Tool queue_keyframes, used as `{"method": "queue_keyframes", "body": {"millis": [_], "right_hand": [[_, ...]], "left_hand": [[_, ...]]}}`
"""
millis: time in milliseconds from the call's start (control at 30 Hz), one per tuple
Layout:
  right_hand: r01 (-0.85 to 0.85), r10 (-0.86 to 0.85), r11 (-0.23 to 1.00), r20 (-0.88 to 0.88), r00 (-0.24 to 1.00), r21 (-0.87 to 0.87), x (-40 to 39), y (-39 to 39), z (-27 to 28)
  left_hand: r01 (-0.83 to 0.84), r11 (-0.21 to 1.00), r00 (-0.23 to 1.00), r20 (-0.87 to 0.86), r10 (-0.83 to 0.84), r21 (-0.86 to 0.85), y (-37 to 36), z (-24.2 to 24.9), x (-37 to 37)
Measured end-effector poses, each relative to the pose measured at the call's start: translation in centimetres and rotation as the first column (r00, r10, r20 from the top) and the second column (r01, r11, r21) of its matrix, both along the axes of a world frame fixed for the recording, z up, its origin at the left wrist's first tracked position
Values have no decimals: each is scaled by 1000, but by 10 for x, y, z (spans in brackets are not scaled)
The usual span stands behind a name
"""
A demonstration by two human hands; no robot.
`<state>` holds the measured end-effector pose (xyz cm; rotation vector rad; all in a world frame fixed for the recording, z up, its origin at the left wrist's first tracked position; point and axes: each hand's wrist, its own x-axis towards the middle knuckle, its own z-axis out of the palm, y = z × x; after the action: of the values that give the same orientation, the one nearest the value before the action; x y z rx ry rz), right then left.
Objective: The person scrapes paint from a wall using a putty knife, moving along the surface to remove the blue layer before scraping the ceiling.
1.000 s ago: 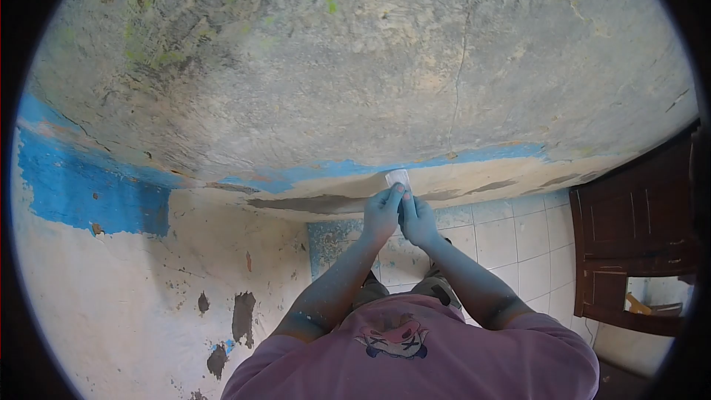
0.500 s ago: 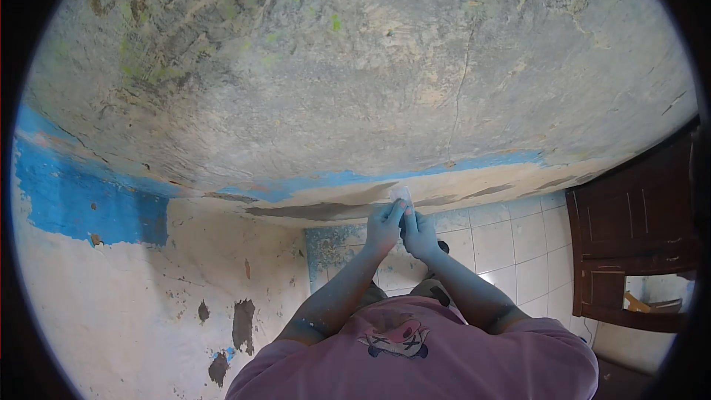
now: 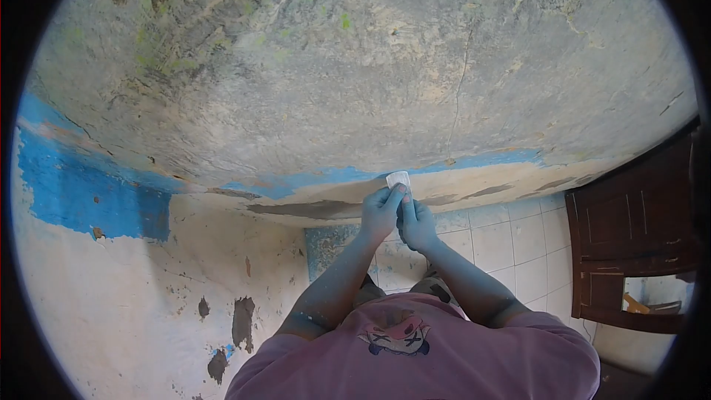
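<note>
My left hand (image 3: pixel 381 211) and my right hand (image 3: pixel 417 224) are together in front of my body, fingers closed around a scraper. The scraper's flat, pale blade (image 3: pixel 398 178) points up from between my thumbs, its edge right at the strip of blue paint (image 3: pixel 333 175) low on the wall. Its handle is mostly hidden inside my hands. Blue-grey dust coats both forearms.
The bare grey wall (image 3: pixel 296 89) fills the upper view, with a long crack at right. A side wall (image 3: pixel 96 289) with blue paint and dark patches stands at left. White floor tiles (image 3: pixel 492 244) lie below; dark wooden furniture (image 3: pixel 622 215) stands at right.
My hands have moved slightly up the wall with the scraper. Its blade now reaches the blue strip and shows more fully.
</note>
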<state>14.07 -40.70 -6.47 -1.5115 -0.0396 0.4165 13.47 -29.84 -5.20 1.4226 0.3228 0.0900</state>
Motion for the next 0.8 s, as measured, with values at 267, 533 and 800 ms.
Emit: {"method": "queue_keyframes", "body": {"millis": [267, 533, 800], "right_hand": [[74, -74, 997, -104, 992, -8, -5, -1, -14], [51, -52, 997, -29, 998, -54, -9, -6, -29], [62, -65, 998, 129, 990, 26, 16, -3, 7]], "left_hand": [[65, 998, 996, -58, -65, -10, -3, -4, -1], [96, 995, 994, -58, -96, 3, -4, -23, -3], [103, 995, 994, 23, -103, 5, -2, 13, 17]]}}
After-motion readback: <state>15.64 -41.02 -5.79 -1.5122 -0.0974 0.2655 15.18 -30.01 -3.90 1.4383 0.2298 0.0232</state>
